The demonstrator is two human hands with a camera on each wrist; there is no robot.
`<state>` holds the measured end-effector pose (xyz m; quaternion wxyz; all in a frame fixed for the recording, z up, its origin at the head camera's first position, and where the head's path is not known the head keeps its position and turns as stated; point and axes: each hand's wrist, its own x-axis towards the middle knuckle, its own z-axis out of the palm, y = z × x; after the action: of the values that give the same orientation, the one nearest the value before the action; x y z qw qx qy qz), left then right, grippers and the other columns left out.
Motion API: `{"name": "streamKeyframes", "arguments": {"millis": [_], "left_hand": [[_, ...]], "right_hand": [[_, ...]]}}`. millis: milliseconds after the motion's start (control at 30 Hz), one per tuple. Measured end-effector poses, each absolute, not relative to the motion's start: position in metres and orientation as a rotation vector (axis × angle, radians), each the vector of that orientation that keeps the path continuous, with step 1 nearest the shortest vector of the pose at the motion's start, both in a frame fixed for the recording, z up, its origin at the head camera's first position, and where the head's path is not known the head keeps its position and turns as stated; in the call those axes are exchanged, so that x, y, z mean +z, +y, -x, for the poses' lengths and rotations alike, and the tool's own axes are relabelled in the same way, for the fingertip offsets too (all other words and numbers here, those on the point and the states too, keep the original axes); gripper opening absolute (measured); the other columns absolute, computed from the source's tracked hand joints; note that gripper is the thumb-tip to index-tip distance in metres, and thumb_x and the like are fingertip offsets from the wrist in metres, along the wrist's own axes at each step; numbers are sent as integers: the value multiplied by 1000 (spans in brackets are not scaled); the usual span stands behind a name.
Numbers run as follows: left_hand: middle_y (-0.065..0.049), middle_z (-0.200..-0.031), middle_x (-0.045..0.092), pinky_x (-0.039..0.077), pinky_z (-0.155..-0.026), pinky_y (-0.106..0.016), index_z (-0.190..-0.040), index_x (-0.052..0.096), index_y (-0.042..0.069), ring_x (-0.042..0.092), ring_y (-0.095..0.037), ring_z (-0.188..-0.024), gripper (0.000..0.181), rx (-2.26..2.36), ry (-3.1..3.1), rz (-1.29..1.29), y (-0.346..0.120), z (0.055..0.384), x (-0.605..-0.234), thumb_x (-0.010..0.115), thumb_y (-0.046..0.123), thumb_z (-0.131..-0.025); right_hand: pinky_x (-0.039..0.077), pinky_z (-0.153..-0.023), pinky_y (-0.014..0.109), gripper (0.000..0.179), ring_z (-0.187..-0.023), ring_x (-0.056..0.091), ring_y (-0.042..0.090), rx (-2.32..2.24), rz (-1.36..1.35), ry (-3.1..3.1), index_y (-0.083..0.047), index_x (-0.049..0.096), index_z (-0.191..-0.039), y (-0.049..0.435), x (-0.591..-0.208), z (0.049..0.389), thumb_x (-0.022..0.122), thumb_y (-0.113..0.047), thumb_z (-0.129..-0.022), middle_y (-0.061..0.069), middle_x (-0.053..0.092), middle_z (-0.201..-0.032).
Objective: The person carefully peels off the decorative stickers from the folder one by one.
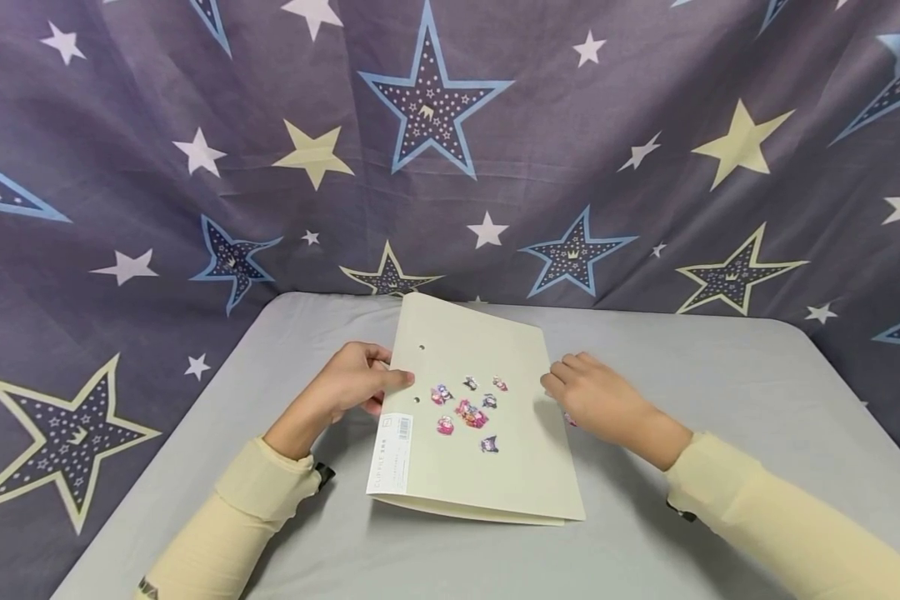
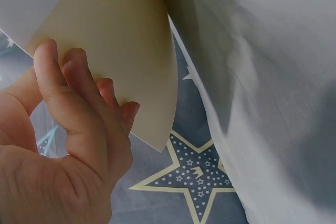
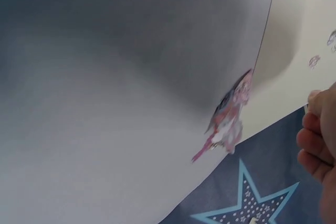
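A cream clip file (image 1: 487, 483) with a white label on its left edge is tilted over the table. My left hand (image 1: 352, 379) grips its left edge, thumb on the front cover and fingers behind; the left wrist view shows those fingers (image 2: 86, 72) spread on the back. Several small pink and purple cartoon stickers (image 1: 471, 414) lie about the middle of the cover. At the right edge, my right hand (image 1: 596, 396) pinches the file with curled fingers. Beside that edge, more stickers (image 3: 228, 116) lie loosely heaped, mostly hidden by the right hand in the head view.
A pale grey cloth covers the table (image 1: 720, 358). Behind and around it hangs a dark curtain (image 1: 510, 200) printed with stars. Below the lower edge of the file, the two cover sheets part slightly.
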<state>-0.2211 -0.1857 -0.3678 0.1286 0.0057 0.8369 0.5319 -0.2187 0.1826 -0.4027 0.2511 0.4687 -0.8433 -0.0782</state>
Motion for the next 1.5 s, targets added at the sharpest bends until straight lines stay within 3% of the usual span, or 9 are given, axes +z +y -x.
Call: {"name": "streamKeyframes", "arguments": {"millis": [533, 1100, 1500], "left_hand": [[-7, -80, 63, 57, -47, -28, -115, 63, -6, 65, -15, -60, 40, 1557, 2416, -22, -186, 221, -368, 80, 17, -87], [-8, -80, 63, 57, -47, -29, -114, 64, -5, 65, -16, -60, 38, 1561, 2420, -7, -185, 220, -368, 80, 16, -87], [-8, -80, 63, 57, -47, -28, -115, 63, -6, 66, -17, -59, 39, 1562, 2420, -7, -185, 221, -368, 80, 16, -87]], "right_hand": [[48, -75, 34, 18, -83, 54, 21, -98, -1371, -2303, -9, 66, -98, 155, -406, 200, 72, -25, -97, 0, 60, -86], [52, -77, 29, 21, -85, 57, 16, 67, -1483, -2228, -12, 70, -102, 140, -401, 188, 78, -28, -92, -4, 65, -90], [50, -73, 27, 21, -80, 56, 15, 57, -1548, -2117, -10, 69, -96, 130, -404, 184, 81, -26, -90, -4, 64, -85]]}}
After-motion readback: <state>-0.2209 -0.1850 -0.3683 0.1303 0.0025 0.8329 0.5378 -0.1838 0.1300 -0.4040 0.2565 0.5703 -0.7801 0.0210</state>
